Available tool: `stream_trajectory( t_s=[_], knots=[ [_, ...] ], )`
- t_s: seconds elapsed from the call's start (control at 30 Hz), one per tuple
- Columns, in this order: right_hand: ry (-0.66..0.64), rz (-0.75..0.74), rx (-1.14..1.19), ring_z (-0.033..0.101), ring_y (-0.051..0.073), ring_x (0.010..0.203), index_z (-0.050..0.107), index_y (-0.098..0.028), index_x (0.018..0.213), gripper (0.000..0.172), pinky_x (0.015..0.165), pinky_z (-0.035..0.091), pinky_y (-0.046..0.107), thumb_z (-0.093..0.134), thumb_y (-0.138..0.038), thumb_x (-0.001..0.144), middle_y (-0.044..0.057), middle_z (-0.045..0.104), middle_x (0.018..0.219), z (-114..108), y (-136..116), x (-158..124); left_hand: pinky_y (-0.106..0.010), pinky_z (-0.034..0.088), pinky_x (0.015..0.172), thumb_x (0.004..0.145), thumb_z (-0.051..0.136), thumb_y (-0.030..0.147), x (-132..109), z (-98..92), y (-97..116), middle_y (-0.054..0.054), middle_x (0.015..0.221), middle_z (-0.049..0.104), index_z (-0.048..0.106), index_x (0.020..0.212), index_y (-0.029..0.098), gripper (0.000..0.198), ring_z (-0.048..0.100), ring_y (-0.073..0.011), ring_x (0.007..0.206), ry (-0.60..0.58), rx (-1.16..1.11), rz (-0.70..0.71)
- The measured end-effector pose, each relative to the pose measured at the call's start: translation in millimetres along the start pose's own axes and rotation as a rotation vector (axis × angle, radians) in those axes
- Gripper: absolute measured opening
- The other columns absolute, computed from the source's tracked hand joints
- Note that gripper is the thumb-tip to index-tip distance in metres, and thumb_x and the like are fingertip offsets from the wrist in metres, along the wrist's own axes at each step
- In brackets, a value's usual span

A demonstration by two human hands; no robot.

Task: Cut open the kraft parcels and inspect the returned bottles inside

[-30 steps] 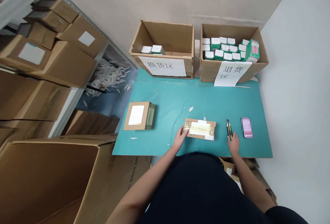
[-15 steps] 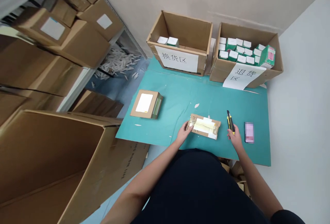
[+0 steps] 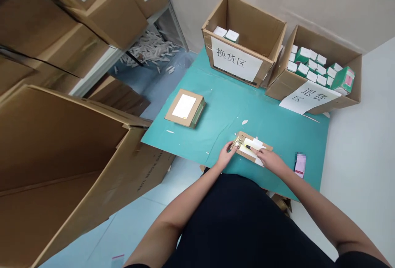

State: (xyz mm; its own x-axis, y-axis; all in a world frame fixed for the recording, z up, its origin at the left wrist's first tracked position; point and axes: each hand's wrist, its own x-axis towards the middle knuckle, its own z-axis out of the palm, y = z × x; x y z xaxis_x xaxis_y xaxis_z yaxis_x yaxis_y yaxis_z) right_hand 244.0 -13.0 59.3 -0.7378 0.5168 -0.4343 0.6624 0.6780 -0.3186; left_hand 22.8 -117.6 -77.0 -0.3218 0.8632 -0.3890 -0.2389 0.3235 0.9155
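A small flat cardboard box [image 3: 269, 147] with a pale label and clear tape lies on the green table near its front edge. My left hand [image 3: 227, 154] grips the box's left end, thumb on top. Closed around a yellow and black utility knife [image 3: 247, 146], my right hand [image 3: 268, 158] rests over the box. The knife's tip points left, at the taped end beside my left fingers; whether the blade cuts in cannot be made out.
A closed carton [image 3: 197, 95] with a white label sits at the table's left. Two open boxes, one [image 3: 208, 52] with two small cartons, another [image 3: 277, 88] with several, stand behind. A phone [image 3: 300, 165] lies right. A big open carton [image 3: 148, 153] stands left of the green table [image 3: 216, 107].
My right hand has moved left with the utility knife, from beside the box to above its taped left end. My left hand still holds the box. The view has shifted.
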Motion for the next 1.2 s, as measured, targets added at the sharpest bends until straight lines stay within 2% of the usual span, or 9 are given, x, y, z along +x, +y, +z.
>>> stream_trajectory(
  t_s=[0.23,0.4,0.53,0.8,1.0,1.2],
  knots=[
    [-0.162,-0.019,-0.303,0.066,0.021,0.090,0.031,-0.037,0.158,0.069,0.076,0.049,0.029,0.040,-0.009,0.096,0.012,0.064,0.120,-23.9,-21.2,11.4,-0.042,0.047,0.106,0.079,0.074,0.052,2.0,4.4,-7.9,-0.012,0.125,0.069,0.066,0.120,0.018,0.054,0.065,-0.0264,0.116,0.042,-0.022,0.017],
    [-0.251,-0.012,-0.370,0.068,0.023,0.094,0.022,-0.038,0.160,0.080,0.076,0.050,0.029,0.045,-0.005,0.092,0.012,0.063,0.121,-42.1,-31.3,13.5,-0.042,0.047,0.106,0.083,0.072,0.050,2.2,7.8,-6.6,-0.012,0.126,0.070,0.066,0.122,0.018,0.051,0.065,-0.0265,0.116,0.075,0.032,0.012],
    [-0.289,0.009,-0.379,0.068,0.024,0.095,0.023,-0.037,0.160,0.083,0.078,0.051,0.031,0.052,-0.006,0.089,0.012,0.063,0.119,-51.0,-35.8,17.1,-0.043,0.044,0.111,0.087,0.067,0.047,0.4,12.9,-2.2,-0.011,0.134,0.067,0.066,0.129,0.019,0.051,0.062,-0.0274,0.125,0.088,0.069,0.020],
    [-0.298,0.014,-0.435,0.068,0.024,0.095,0.020,-0.037,0.161,0.082,0.074,0.051,0.030,0.047,-0.003,0.091,0.014,0.061,0.120,-44.0,-32.5,12.4,-0.043,0.038,0.118,0.090,0.062,0.042,-2.9,17.3,0.9,-0.010,0.142,0.062,0.064,0.134,0.018,0.050,0.055,-0.0268,0.135,0.105,0.102,-0.002],
    [-0.313,0.031,-0.474,0.067,0.024,0.094,0.023,-0.034,0.160,0.079,0.071,0.050,0.027,0.044,-0.002,0.091,0.014,0.063,0.120,-40.4,-16.7,-5.5,-0.042,0.038,0.118,0.093,0.059,0.042,-5.0,18.5,3.7,-0.009,0.141,0.063,0.064,0.135,0.018,0.048,0.055,-0.0261,0.135,0.121,0.115,0.004],
    [-0.304,0.066,-0.466,0.068,0.022,0.089,0.028,-0.038,0.158,0.081,0.069,0.048,0.026,0.044,0.002,0.089,0.013,0.063,0.123,-39.6,-1.1,-32.6,-0.042,0.040,0.117,0.092,0.061,0.042,-4.1,15.7,2.8,-0.010,0.140,0.064,0.064,0.135,0.018,0.050,0.057,-0.0268,0.133,0.113,0.111,-0.011]
  ],
)
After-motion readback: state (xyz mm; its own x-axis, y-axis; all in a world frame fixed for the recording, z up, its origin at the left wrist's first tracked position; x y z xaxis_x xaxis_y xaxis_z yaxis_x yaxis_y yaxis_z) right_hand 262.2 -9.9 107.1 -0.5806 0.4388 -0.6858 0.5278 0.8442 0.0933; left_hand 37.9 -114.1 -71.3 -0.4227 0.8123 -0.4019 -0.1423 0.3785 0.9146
